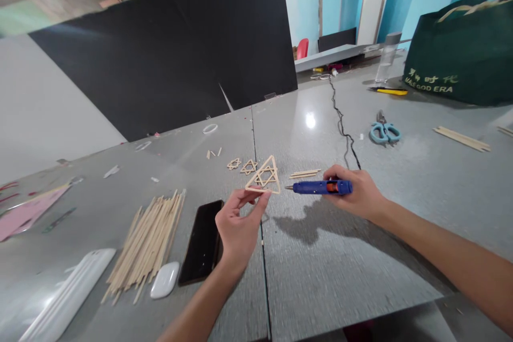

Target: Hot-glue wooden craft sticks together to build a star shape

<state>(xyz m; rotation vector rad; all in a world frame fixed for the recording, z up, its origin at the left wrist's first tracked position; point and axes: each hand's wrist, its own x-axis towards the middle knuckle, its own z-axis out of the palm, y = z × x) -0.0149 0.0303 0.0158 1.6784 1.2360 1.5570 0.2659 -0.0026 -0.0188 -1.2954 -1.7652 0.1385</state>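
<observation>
My left hand [242, 219] pinches the lower edge of a triangle of wooden sticks [276, 173], raised a little above the table. Through the triangle shows a six-pointed stick star [265, 176]; whether it touches the triangle I cannot tell. Wrapped around a blue glue gun [315, 187] is my right hand [355, 192]. The gun's metal nozzle points left, close to the triangle's right corner but apart from it. Two smaller stick stars, a middle one [249, 166] and a small one [233, 164], lie just beyond. Several cut sticks [304, 174] rest behind the gun.
Left of my left hand lie a black phone [200, 243], a white case [165, 280] and a pile of wooden sticks [146, 243]. Blue-handled scissors [385, 131], a yellow cutter [388, 91], a bottle [388, 59] and a green bag [460, 53] stand right. A black cord [340, 120] crosses the table.
</observation>
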